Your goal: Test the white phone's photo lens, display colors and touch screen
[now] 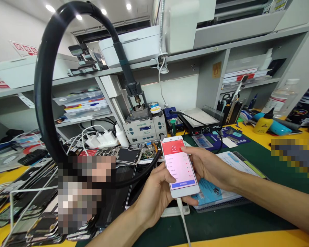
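Note:
A white smartphone (180, 166) is held upright between both hands, tilted slightly. Its lit screen has a red band with a sad face at the top, a list of lines with small marks, and a blue bar at the bottom. My left hand (157, 192) grips the lower left side, thumb over the screen, a finger showing below the phone. My right hand (208, 164) is closed about the upper right edge, its thumb at the red band; its other fingers are partly hidden behind the phone. A white charging cable (182, 219) is plugged into the phone's bottom end.
A hot air station (145, 128) stands behind, its thick black hose (45, 68) looping on the left. Several phone parts (36, 226) are piled at the left. Right of the phone lie a blue packet (208, 193) on a notebook and a yellow bottle (264, 121) on the green mat (278, 206).

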A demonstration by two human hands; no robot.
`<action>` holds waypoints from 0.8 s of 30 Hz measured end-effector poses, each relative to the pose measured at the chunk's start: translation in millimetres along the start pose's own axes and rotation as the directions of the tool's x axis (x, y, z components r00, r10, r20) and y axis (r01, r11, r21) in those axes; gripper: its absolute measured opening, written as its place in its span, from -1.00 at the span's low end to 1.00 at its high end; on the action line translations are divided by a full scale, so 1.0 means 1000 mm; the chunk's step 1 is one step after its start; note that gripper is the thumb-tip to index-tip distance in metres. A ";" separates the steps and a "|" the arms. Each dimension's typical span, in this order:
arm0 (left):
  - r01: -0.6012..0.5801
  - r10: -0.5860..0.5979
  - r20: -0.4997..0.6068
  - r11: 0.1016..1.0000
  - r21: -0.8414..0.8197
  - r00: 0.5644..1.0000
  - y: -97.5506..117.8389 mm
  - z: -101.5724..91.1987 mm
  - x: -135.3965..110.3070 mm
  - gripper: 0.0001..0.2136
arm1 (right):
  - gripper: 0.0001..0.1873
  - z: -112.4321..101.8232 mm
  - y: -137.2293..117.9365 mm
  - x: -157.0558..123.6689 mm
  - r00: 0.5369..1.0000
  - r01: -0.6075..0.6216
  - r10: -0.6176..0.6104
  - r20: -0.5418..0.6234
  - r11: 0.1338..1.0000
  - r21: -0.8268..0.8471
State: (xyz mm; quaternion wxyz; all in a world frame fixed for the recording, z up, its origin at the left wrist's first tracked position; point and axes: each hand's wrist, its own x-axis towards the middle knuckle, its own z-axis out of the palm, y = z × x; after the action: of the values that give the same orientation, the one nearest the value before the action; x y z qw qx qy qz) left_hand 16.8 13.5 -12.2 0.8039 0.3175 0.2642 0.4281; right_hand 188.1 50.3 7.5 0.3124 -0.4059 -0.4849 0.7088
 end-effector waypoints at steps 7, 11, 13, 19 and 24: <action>0.001 -0.001 0.001 1.000 -0.001 1.000 0.000 0.001 0.000 -0.42 | -0.52 -0.003 0.002 0.001 0.999 0.008 -0.011 0.034 0.996 0.085; 0.003 -0.002 -0.007 1.000 0.013 1.000 -0.002 0.000 0.001 -0.42 | -0.52 -0.005 0.002 0.001 0.999 0.016 -0.021 0.049 0.995 0.102; 0.012 -0.012 0.007 1.000 0.011 1.000 -0.001 0.000 0.001 -0.47 | -0.52 -0.004 0.002 0.001 0.999 0.009 -0.013 0.047 0.995 0.098; 0.047 -0.046 0.043 0.999 -0.024 0.998 0.002 0.002 0.001 -0.54 | -0.53 -0.003 0.001 -0.001 0.999 0.002 -0.006 0.050 0.996 0.086; 0.027 -0.027 0.007 1.000 0.013 1.000 0.001 0.002 0.001 -0.50 | -0.53 -0.005 0.003 -0.001 0.996 0.027 -0.032 0.079 0.998 0.065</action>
State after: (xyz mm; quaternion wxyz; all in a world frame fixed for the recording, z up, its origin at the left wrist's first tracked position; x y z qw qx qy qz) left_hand 18.5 14.3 -10.7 0.8085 0.3206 0.2682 0.4144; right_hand 192.4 50.6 4.1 0.3160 -0.3599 -0.4799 0.7351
